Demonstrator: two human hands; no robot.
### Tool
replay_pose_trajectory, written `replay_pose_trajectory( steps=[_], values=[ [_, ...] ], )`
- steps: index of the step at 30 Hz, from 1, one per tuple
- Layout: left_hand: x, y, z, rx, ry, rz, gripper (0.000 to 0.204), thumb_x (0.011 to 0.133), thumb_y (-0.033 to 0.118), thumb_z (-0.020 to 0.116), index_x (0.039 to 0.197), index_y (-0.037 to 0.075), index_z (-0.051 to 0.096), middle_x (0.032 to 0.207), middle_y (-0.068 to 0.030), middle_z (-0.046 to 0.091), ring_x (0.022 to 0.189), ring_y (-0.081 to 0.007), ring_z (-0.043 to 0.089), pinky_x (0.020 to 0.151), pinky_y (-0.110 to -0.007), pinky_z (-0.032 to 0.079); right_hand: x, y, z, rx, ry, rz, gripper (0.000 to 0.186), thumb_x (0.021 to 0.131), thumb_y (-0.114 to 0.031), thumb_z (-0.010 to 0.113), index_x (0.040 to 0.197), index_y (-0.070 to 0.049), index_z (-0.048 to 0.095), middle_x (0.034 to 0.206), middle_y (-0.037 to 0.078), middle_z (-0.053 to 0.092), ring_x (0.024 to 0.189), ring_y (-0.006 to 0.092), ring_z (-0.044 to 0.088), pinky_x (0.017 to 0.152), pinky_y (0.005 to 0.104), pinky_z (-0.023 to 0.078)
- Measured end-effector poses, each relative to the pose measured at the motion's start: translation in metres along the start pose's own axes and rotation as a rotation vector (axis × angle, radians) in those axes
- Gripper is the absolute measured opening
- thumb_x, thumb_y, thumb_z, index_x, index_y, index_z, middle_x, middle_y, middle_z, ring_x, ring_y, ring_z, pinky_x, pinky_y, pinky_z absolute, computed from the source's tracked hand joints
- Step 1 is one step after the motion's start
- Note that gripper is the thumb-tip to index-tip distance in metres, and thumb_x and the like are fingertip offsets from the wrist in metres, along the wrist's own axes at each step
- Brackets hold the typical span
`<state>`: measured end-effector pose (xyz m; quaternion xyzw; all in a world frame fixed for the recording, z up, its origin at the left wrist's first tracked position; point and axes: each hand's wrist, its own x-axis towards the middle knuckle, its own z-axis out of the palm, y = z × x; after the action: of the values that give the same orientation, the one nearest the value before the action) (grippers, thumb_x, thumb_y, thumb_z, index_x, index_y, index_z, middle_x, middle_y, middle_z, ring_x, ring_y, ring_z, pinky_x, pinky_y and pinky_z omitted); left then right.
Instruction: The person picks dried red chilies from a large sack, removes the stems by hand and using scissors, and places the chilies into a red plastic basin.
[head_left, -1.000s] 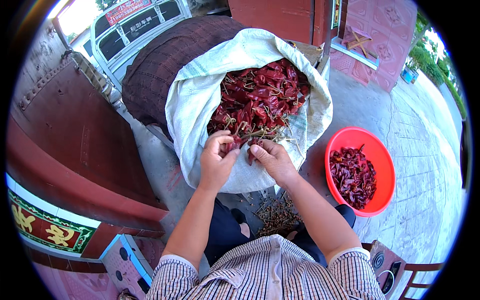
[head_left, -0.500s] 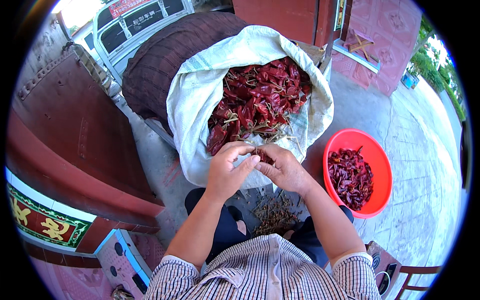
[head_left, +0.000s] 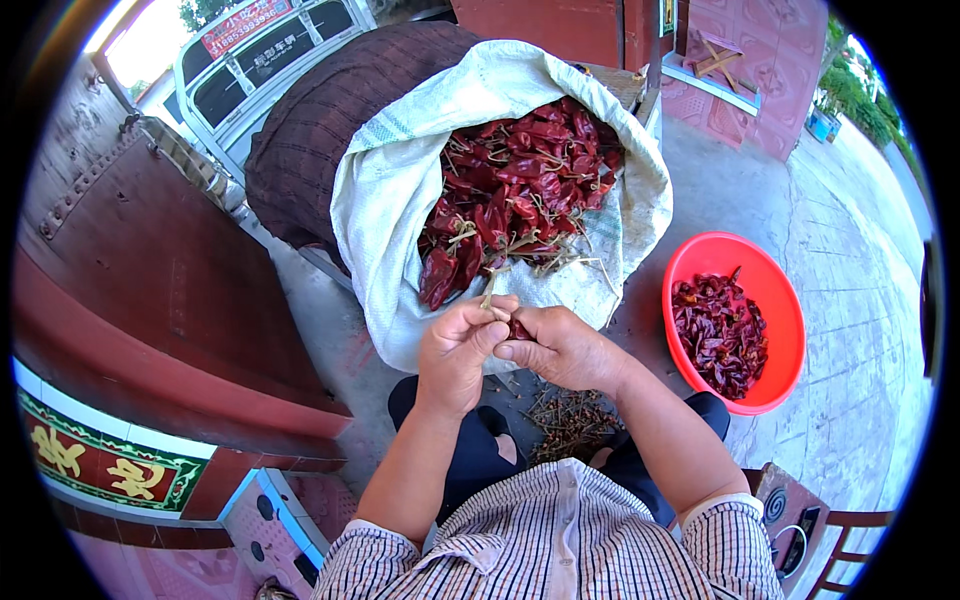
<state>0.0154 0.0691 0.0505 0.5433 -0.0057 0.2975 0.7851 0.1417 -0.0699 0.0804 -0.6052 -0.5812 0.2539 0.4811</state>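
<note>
My left hand (head_left: 462, 345) and my right hand (head_left: 556, 346) meet in front of me over my lap, fingertips together on one dried red chili (head_left: 518, 328). The left fingers pinch its pale stem, which sticks up; the right hand grips the dark red pod. Just beyond the hands lies an open white woven sack (head_left: 390, 190) full of dried red chilies (head_left: 515, 195) with stems. A heap of pulled stems (head_left: 570, 420) lies on the ground between my knees.
A red plastic basin (head_left: 782, 290) holding stemmed chilies stands on the concrete to my right. A dark brown sack (head_left: 330, 120) lies behind the white one. A red wall with a tiled ledge (head_left: 110, 470) runs along my left. A vehicle stands at the top left.
Both hands drew back from the sack's mouth toward my lap, bringing a chili with them. They have closed together on it.
</note>
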Motion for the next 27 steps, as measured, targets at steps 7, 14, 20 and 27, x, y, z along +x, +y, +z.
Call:
replay_pose_trajectory(
  steps=[7,14,20,27],
  values=[
    [-0.002,-0.003,0.002,0.281,-0.095,0.205,0.008,0.097,0.007,0.068,0.103,0.002,0.064,0.111,-0.0124,0.068,0.114,-0.0259,0.063,0.106,-0.043,0.046,-0.014,0.012,0.021,0.475,0.016,0.182,0.041,0.104,-0.044,0.060,0.098,-0.004,0.063,0.079,0.003,0.062,0.070,0.0088,0.057,0.062,0.0293,0.049],
    [-0.011,0.016,0.004,0.341,-0.110,0.098,0.014,0.100,0.013,0.068,0.102,0.000,0.062,0.106,-0.0127,0.068,0.102,-0.0202,0.065,0.092,-0.035,0.053,-0.017,0.004,0.018,0.261,0.040,0.105,0.036,0.102,-0.037,0.065,0.094,-0.002,0.063,0.071,0.004,0.060,0.064,0.0127,0.058,0.061,0.0313,0.050],
    [-0.018,0.020,0.011,-0.044,-0.083,-0.114,0.010,0.100,0.010,0.066,0.096,0.001,0.062,0.104,-0.0105,0.068,0.100,-0.0204,0.065,0.091,-0.033,0.052,-0.022,0.008,0.016,0.145,0.020,-0.102,0.028,0.101,-0.031,0.066,0.098,-0.004,0.064,0.074,0.007,0.060,0.068,0.0203,0.062,0.065,0.0357,0.051],
    [-0.015,0.025,0.023,-0.330,-0.092,-0.219,0.012,0.098,0.014,0.069,0.095,0.004,0.063,0.100,-0.0083,0.069,0.103,-0.0247,0.064,0.094,-0.040,0.052,-0.028,-0.003,0.016,0.046,0.152,-0.277,0.024,0.100,-0.028,0.067,0.099,-0.004,0.066,0.075,0.008,0.059,0.068,0.0225,0.062,0.065,0.0361,0.051]
  ],
)
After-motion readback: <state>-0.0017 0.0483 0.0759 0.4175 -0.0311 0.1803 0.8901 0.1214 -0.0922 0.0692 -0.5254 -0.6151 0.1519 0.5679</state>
